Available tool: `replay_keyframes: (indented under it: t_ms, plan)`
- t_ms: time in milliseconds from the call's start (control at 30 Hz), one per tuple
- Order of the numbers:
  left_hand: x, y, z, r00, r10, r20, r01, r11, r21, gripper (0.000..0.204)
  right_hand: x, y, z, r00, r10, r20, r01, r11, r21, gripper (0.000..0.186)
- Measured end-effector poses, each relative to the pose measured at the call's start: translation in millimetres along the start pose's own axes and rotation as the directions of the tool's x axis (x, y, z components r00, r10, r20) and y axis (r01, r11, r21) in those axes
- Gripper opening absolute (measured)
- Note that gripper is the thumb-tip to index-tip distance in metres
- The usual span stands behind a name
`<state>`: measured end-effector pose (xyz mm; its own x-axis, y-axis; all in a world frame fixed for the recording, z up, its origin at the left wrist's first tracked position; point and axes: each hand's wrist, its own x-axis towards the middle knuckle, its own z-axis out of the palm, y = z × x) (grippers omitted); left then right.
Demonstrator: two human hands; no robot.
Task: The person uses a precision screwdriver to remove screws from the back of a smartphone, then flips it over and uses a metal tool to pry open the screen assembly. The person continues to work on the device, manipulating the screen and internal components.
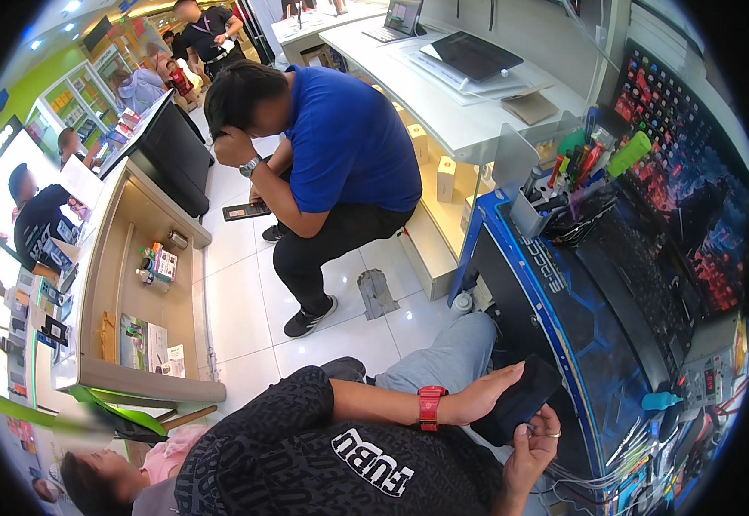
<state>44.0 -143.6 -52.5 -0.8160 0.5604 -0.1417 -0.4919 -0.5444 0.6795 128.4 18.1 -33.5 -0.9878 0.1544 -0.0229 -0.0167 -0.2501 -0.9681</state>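
Right now, I see both hands close together, by the long blue near edge of the desk [555, 331]. The left hand [482, 397], below a red watch [428, 408], is long and flat against a dark flat thing [525, 396]; I can't tell if it grips. The right hand [531, 451], with a ring on one finger, has its thumb and fingertips pinched narrow on the low end of that dark thing. On the desk, a black keyboard [641, 275] sits in from that edge, and a pen holder [533, 213] full of pens is at the left end. Toward the right end are a small light blue bottle [661, 402] and a grey box [708, 383] with red lights. Further out, a person in a blue shirt [348, 138] sits bent over, head on one hand, with a phone [245, 211] in the other.
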Motion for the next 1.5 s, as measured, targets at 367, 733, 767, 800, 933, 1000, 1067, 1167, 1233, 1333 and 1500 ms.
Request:
replay_keyframes:
  t_ms: [367,733,767,800,933,1000,1067,1167,1233,1333,1500]
  plan:
    - [-2,3,2,1.000,0.005,0.012,-0.005,1.000,0.009,0.054,0,4,-4,1.000,-0.007,0.014,0.007,1.000,-0.016,0.049]
    - [5,-2,-1,0.998,0.022,-0.059,-0.016,0.996,0.089,0.053,-3,-9,1,0.994,0.106,-0.037,-0.107,0.994,-0.018,0.054]
    - [3,-1,1,0.995,-0.048,-0.086,0.049,0.999,0.015,0.052,-1,-6,2,0.996,0.085,-0.023,-0.085,0.996,0.018,0.053]
    - [2,-3,1,0.993,-0.090,-0.077,0.087,0.996,-0.036,0.063,-2,-4,0,0.996,0.093,-0.010,-0.093,0.996,0.008,0.053]
    - [0,4,11,0.985,-0.149,-0.081,0.145,0.988,-0.057,0.068,-6,-4,-8,0.995,0.103,0.013,-0.103,0.995,-0.009,0.049]
    - [3,2,10,0.985,-0.148,-0.086,0.147,0.989,-0.024,0.068,-6,-4,-8,0.996,0.078,0.030,-0.080,0.994,0.070,0.048]
    - [4,4,16,0.988,-0.131,-0.087,0.134,0.990,0.038,0.067,-7,-7,-8,0.995,0.094,0.014,-0.095,0.994,0.056,0.046]
    - [3,5,14,0.988,-0.147,-0.057,0.147,0.989,-0.014,0.066,-6,-10,-7,0.996,0.086,0.003,-0.086,0.996,0.020,0.045]
    - [4,5,17,0.990,-0.137,-0.026,0.136,0.990,-0.027,0.064,-6,-8,-9,0.995,0.100,0.021,-0.101,0.994,0.036,0.044]
    - [7,7,19,0.995,-0.092,0.026,0.092,0.995,-0.028,0.063,-3,1,-10,1.000,0.019,0.016,-0.019,1.000,0.009,0.043]
    - [8,6,18,0.998,-0.058,0.021,0.058,0.998,0.021,0.060,-2,0,-12,1.000,-0.001,0.027,0.001,1.000,-0.019,0.044]
